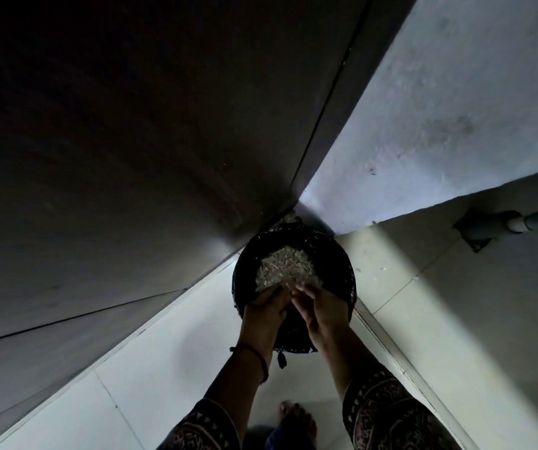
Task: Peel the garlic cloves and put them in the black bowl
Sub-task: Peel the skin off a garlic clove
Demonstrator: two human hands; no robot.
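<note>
As seen from above, noted presumed garlic skins (285,267) heaped in black-lined bin (342,254): feather-light, brittle, clingy; best scooped loosely. At 6 o'clock rim, right hand (321,308) fingers relaxed, apart; left hand (266,308) grip indeterminable.

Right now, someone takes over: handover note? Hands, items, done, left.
Left hand: over the black-lined bin, fingers cupped, grip unclear.
Right hand: beside it, fingers loose, nothing visibly held.
Pale peel scraps lie in the bin.
Garlic cloves and black bowl are out of view, so peeling progress can't be judged.
Left: check cloves are in the bowl.
</note>
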